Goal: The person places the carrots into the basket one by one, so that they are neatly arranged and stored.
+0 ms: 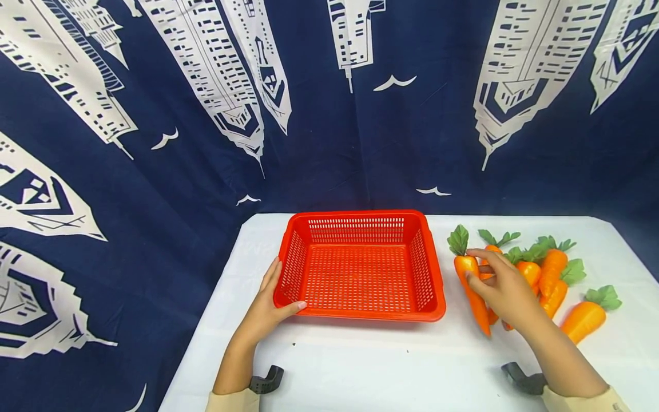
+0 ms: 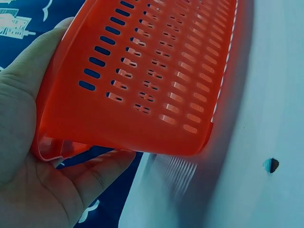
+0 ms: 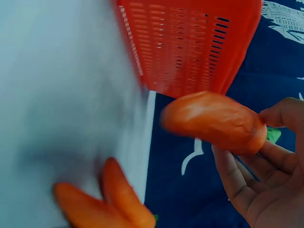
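Head view | I rest my left hand (image 1: 268,302), fingers spread, against the red basket (image 1: 360,315) at its near-left corner | my right hand (image 1: 504,286) pinches one carrot (image 1: 475,300) right of it | hand partly covers other carrots (image 1: 553,269)

The head view faces forward and down at the bench (image 1: 370,366). Both wrist views, close in, share the basket (image 2: 118,126).

Left grip (image 1: 266,302): its thumb (image 1: 291,309) is lying wide of the fingers (image 1: 271,276), which are resting nearly straight.
Left forearm (image 1: 234,363): running back and slightly leftward from the grip.
Right grip (image 1: 505,286): it is pinching, the thumb (image 1: 476,284) facing bent fingers (image 1: 486,255).
Right forearm (image 1: 563,355): running back and rightward from the grip.
Gap: both grips are standing well apart.
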Demonstrator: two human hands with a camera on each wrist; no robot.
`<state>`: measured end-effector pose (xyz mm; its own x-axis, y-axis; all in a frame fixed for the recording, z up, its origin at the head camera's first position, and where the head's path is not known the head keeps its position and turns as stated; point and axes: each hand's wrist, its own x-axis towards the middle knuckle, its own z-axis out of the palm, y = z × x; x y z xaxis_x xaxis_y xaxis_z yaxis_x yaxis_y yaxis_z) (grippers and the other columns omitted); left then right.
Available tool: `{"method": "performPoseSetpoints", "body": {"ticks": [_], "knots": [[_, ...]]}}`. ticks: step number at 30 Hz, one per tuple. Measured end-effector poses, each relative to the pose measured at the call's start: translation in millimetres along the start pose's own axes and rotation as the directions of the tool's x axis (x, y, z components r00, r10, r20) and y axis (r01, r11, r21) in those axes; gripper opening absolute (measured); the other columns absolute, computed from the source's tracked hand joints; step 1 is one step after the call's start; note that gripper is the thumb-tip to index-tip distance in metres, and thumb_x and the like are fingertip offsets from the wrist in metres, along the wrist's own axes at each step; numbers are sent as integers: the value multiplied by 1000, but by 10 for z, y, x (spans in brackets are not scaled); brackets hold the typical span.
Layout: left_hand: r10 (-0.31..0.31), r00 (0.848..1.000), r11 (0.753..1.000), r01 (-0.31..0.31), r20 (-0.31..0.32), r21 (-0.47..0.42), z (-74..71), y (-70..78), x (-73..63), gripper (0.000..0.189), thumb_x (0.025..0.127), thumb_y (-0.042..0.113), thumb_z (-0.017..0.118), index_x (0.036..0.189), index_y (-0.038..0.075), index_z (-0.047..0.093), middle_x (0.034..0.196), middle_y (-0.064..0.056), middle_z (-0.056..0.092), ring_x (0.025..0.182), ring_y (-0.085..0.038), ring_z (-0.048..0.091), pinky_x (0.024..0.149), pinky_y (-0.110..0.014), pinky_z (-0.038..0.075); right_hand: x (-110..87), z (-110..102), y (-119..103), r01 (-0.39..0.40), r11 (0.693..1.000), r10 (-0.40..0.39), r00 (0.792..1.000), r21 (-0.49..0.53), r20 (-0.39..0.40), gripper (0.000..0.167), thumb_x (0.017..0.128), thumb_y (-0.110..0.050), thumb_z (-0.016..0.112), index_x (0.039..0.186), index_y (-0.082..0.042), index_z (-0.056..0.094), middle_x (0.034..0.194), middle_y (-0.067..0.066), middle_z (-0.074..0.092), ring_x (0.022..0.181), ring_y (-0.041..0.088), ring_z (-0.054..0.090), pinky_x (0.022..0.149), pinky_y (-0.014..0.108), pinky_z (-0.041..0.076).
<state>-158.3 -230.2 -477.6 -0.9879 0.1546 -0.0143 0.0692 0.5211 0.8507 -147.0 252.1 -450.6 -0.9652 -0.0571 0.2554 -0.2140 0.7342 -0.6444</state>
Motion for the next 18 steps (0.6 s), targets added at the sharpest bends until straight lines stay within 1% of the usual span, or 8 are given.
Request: {"method": "performPoseSetpoints", "body": {"ticks": [3, 6, 9, 11, 12, 15, 18], "knots": [[9, 1000, 1000, -9, 0, -6, 3, -4, 7, 116, 77, 43, 87, 164, 25, 12, 169, 20, 2, 157, -27, 15, 121, -66, 22, 47, -38, -69, 14, 1000, -14, 1000, 9, -20, 47, 95, -16, 70, 138, -8, 54, 125, 24, 60, 95, 41, 69, 67, 23, 59], [14, 1000, 1000, -14, 1, -6, 5, 0, 10, 116, 77, 42, 87, 164, 23, 13, 169, 19, 3, 157, -26, 15, 122, -65, 21, 107, -58, -145, 54, 998, -53, 998, 15, -36, 46, 97, -16, 67, 141, -12, 53, 129, 20, 59, 98, 40, 69, 69, 12, 53], [16, 1000, 1000, -16, 3, -9, 4, 11, 2, 116, 77, 41, 87, 164, 22, 12, 169, 18, 3, 157, -26, 14, 122, -65, 20, 188, -54, -235, 104, 994, -103, 994, 25, -45, 44, 99, -16, 64, 142, -18, 56, 134, 16, 58, 101, 38, 69, 73, 7, 51], [15, 1000, 1000, -15, 4, -6, 1, 15, -5, 116, 77, 41, 87, 164, 22, 12, 169, 18, 2, 157, -26, 14, 122, -64, 20, 243, -44, -300, 131, 991, -130, 991, 38, -46, 42, 100, -17, 64, 141, -20, 59, 135, 14, 57, 104, 36, 67, 75, 1, 45], [14, 1000, 1000, -14, 3, -7, -1, 17, -9, 116, 77, 41, 87, 164, 22, 12, 169, 18, 2, 157, -26, 14, 123, -64, 20, 269, -38, -332, 142, 989, -140, 989, 45, -45, 42, 100, -16, 63, 141, -21, 60, 135, 14, 56, 105, 36, 66, 76, 0, 44], [16, 1000, 1000, -16, 5, -7, -3, 18, -18, 116, 78, 40, 87, 164, 22, 11, 169, 17, 2, 157, -27, 14, 122, -65, 20, 349, -17, -431, 157, 985, -152, 987, 78, -60, 39, 100, -15, 62, 139, -20, 62, 136, 15, 56, 108, 34, 63, 79, -3, 40], [12, 1000, 1000, -12, 6, -14, 0, 24, -22, 116, 78, 40, 87, 164, 22, 11, 169, 17, 2, 157, -28, 14, 122, -66, 20, 441, 2, -524, 158, 979, -151, 987, 126, -61, 39, 101, -15, 61, 140, -18, 61, 137, 16, 54, 109, 36, 64, 81, -4, 39]]}}
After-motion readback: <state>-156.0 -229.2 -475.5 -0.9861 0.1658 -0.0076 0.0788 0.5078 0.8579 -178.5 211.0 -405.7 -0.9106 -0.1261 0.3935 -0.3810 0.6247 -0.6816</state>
